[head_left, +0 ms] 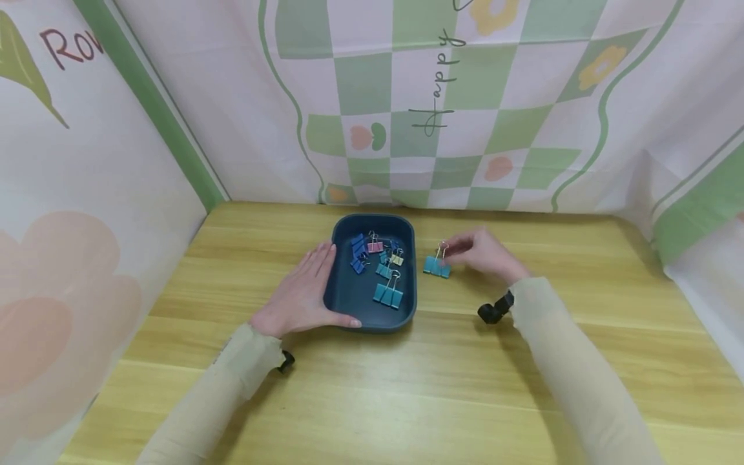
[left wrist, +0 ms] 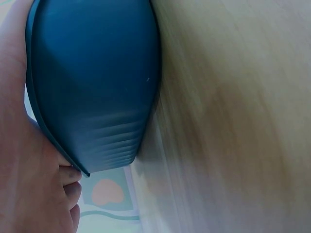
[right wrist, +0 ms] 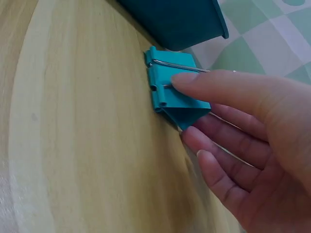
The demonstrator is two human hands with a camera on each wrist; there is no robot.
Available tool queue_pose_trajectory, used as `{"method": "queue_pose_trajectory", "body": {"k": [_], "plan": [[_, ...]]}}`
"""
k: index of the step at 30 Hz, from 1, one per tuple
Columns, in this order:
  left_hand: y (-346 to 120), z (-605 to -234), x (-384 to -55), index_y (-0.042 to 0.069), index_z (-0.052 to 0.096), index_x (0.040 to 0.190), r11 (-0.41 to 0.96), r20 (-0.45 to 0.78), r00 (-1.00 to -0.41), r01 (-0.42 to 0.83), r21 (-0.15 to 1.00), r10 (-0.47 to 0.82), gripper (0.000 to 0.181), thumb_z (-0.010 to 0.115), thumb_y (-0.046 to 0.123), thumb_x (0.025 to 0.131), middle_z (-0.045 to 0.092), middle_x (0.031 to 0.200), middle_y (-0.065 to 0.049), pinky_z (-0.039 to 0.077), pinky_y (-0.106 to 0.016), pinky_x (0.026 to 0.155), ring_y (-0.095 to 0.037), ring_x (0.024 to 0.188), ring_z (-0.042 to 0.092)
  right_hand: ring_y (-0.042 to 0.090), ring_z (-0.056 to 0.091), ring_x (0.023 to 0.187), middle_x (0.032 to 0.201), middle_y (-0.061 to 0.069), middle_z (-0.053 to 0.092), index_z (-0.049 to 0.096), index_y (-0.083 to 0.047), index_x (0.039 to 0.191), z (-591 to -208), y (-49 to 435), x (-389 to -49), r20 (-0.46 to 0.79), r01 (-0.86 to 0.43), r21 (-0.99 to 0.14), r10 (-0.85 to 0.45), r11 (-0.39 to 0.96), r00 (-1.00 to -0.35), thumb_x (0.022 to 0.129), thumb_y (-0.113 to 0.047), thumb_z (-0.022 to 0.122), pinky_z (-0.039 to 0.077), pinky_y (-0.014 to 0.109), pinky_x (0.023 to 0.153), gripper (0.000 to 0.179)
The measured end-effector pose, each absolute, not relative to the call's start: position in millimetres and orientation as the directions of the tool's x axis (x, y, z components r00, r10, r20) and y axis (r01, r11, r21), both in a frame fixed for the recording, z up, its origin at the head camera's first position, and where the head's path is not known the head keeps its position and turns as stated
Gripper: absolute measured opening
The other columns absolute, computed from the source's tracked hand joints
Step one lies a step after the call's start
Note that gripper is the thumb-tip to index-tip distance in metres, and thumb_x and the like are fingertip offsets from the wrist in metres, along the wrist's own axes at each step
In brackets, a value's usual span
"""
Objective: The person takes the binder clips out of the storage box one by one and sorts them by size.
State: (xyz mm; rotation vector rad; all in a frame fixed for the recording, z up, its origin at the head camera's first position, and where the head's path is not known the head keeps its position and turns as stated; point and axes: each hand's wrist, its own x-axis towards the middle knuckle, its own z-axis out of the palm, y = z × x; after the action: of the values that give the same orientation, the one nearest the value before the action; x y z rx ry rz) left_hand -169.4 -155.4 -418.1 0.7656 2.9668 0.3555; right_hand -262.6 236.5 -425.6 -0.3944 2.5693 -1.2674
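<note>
In the head view my left hand (head_left: 308,290) rests against the left side of a dark blue tray (head_left: 363,320), fingers extended along the rim and thumb across its near corner. The left wrist view shows that hand (left wrist: 29,165) lying along the rim, with the tray's outer wall (left wrist: 97,82) beside it. My right hand (head_left: 482,254) pinches a large teal binder clip (head_left: 436,266) just right of the tray. Seen from the right wrist, the thumb presses the clip's flat face (right wrist: 177,94) by its wire handle, and the other fingers lie behind it.
Inside the tray are several binder clips: a large teal one (head_left: 388,295), a pink one (head_left: 375,247), a yellow one (head_left: 397,259) and blue ones (head_left: 358,247). The tray stands on a wooden table (head_left: 360,400). A patterned cloth (head_left: 418,174) hangs behind the table's far edge.
</note>
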Motion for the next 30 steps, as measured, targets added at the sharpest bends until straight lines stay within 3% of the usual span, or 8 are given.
{"method": "queue_pose_trajectory", "body": {"k": [10, 15, 20, 25, 30], "plan": [[-155.4, -417.7, -168.5, 0.005, -0.001, 0.163, 0.848, 0.002, -0.875, 0.471, 0.242, 0.485, 0.148, 0.047, 0.102, 0.062, -0.005, 0.169, -0.010, 0.005, -0.037, 0.123, -0.021, 0.154, -0.004, 0.031, 0.064, 0.108, 0.117, 0.017, 0.071, 0.070, 0.002, 0.123, -430.3, 239.4, -260.7, -0.079, -0.145, -0.771, -0.318, 0.621, -0.945, 0.090, -0.013, 0.079, 0.049, 0.046, 0.098, 0.037], [-155.6, -417.0, -167.8, 0.005, -0.001, 0.163, 0.851, -0.007, -0.876, 0.465, 0.244, 0.482, 0.148, 0.048, 0.102, 0.062, -0.005, 0.169, -0.010, 0.004, -0.036, 0.123, -0.020, 0.154, -0.005, 0.032, 0.063, 0.115, 0.127, 0.016, 0.067, 0.063, -0.001, 0.135, -419.2, 238.0, -256.6, -0.035, -0.124, -0.782, -0.241, 0.611, -0.970, 0.090, -0.023, 0.081, 0.048, 0.048, 0.102, 0.053], [-155.8, -416.7, -167.2, 0.004, 0.000, 0.163, 0.850, -0.002, -0.876, 0.466, 0.246, 0.482, 0.148, 0.049, 0.101, 0.062, -0.004, 0.169, -0.011, 0.004, -0.037, 0.123, -0.021, 0.154, -0.004, 0.035, 0.061, 0.119, 0.132, 0.013, 0.066, 0.066, -0.005, 0.134, -387.9, 227.3, -248.7, 0.091, -0.170, -0.784, -0.161, 0.597, -0.983, 0.087, -0.034, 0.084, 0.049, 0.046, 0.101, 0.059], [-156.0, -416.1, -167.2, 0.004, 0.000, 0.163, 0.851, -0.001, -0.877, 0.466, 0.243, 0.481, 0.149, 0.047, 0.102, 0.062, -0.004, 0.169, -0.011, 0.004, -0.036, 0.123, -0.021, 0.154, -0.005, 0.033, 0.059, 0.125, 0.136, 0.010, 0.064, 0.067, -0.010, 0.135, -355.3, 207.9, -235.1, 0.081, -0.190, -0.784, -0.206, 0.591, -0.975, 0.083, -0.045, 0.085, 0.048, 0.045, 0.104, 0.065], [-156.2, -416.5, -168.1, 0.004, 0.001, 0.163, 0.849, 0.009, -0.875, 0.471, 0.240, 0.484, 0.148, 0.047, 0.102, 0.062, -0.003, 0.169, -0.011, 0.005, -0.037, 0.123, -0.021, 0.154, -0.004, 0.027, 0.062, 0.122, 0.132, 0.005, 0.066, 0.069, -0.014, 0.133, -340.8, 182.5, -219.0, 0.059, -0.211, -0.779, -0.267, 0.590, -0.962, 0.080, -0.043, 0.088, 0.051, 0.045, 0.101, 0.064]]}}
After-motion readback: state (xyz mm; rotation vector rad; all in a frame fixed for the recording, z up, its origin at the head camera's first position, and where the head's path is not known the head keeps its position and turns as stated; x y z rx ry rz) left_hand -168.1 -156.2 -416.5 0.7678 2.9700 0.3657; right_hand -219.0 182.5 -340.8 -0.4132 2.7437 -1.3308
